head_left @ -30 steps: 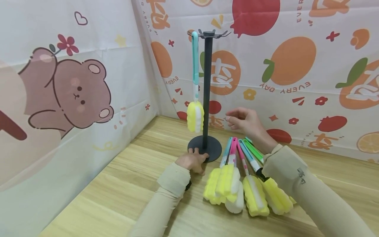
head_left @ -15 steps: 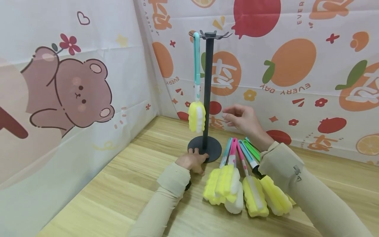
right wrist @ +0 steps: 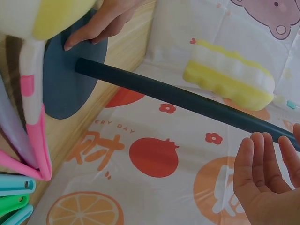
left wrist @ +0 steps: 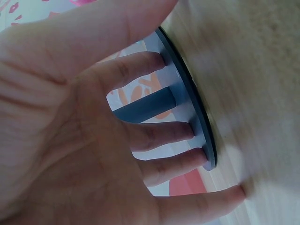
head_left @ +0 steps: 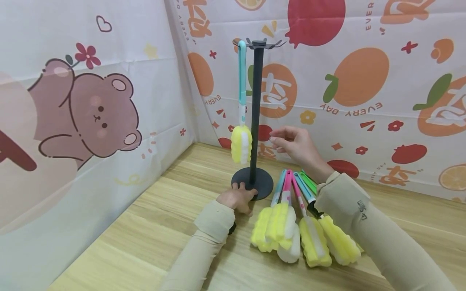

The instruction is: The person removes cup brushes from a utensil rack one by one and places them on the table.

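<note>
A black stand (head_left: pixel 257 101) with hooked arms at its top rises from a round base (head_left: pixel 263 181). From one hook on its left side hangs a sponge brush (head_left: pixel 241 144) with a turquoise handle and a yellow-and-white head. My left hand (head_left: pixel 237 199) rests spread at the base's near edge; in the left wrist view several fingertips press on the base (left wrist: pixel 187 103) and one finger touches the tabletop. Beside the pole, on its right, my right hand (head_left: pixel 296 146) hovers with loosely bent fingers and holds nothing.
Several sponge brushes (head_left: pixel 279 222) lie in a pile on the wooden table (head_left: pixel 145 242) right of the base, with turquoise, pink and green handles pointing away. A printed fruit cloth (head_left: pixel 360 76) stands behind, and a bear-patterned cloth (head_left: pixel 98 117) at the left.
My right hand has drifted slightly left and up, nearer the pole. The left hand has stayed on the base, and the hanging brush has hardly moved.
</note>
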The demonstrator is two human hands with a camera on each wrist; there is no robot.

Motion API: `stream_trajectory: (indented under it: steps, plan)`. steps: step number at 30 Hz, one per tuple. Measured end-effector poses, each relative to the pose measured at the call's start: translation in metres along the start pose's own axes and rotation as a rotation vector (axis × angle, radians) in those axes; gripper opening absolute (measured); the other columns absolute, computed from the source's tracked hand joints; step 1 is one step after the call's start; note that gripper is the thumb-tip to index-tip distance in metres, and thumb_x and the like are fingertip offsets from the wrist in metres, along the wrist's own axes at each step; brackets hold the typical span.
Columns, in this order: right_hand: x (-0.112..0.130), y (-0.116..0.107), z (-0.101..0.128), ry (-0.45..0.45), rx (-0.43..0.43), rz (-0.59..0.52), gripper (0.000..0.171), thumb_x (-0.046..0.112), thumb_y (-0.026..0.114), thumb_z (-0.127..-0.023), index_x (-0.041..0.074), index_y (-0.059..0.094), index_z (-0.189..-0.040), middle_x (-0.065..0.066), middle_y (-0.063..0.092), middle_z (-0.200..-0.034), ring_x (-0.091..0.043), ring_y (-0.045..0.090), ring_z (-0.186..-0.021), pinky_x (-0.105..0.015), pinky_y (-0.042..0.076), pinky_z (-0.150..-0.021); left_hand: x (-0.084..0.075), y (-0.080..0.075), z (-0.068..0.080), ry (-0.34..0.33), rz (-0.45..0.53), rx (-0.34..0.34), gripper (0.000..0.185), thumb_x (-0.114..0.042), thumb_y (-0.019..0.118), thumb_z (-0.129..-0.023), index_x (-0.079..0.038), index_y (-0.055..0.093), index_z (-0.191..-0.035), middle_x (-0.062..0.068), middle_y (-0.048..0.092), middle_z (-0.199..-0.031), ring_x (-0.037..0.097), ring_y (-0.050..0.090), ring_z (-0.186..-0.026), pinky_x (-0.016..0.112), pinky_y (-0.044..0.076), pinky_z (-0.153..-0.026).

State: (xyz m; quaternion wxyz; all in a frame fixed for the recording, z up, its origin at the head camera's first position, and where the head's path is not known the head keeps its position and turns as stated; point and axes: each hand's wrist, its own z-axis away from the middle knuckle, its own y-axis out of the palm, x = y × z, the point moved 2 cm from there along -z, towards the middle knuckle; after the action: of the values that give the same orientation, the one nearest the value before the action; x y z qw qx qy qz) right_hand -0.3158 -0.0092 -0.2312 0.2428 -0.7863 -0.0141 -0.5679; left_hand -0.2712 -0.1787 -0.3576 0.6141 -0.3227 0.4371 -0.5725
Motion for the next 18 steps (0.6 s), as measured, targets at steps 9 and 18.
stream_trajectory:
  steps: [9, 18]
  plan:
    - [0.006, 0.008, -0.005, -0.002, 0.027, -0.006, 0.031, 0.013, 0.067, -0.1, 0.001, 0.066, -0.129, -0.013, 0.067, -0.126, -0.026, 0.066, -0.109, -0.038, 0.055, -0.089, -0.001, 0.0, -0.001, -0.003, -0.023, 0.002, 0.072, -0.033, 0.079, -0.091, -0.029, 0.044, -0.154, 0.018, 0.031, -0.157, 0.037, 0.031, -0.139, 0.054, 0.046, -0.097]
    - [0.008, 0.012, -0.008, -0.042, 0.034, -0.009, 0.032, 0.009, 0.065, -0.1, -0.004, 0.065, -0.129, -0.018, 0.067, -0.125, -0.032, 0.065, -0.11, -0.043, 0.055, -0.091, 0.0, 0.001, -0.001, 0.0, -0.034, -0.001, 0.072, -0.034, 0.079, -0.091, -0.029, 0.044, -0.154, 0.018, 0.032, -0.157, 0.036, 0.032, -0.138, 0.053, 0.047, -0.097]
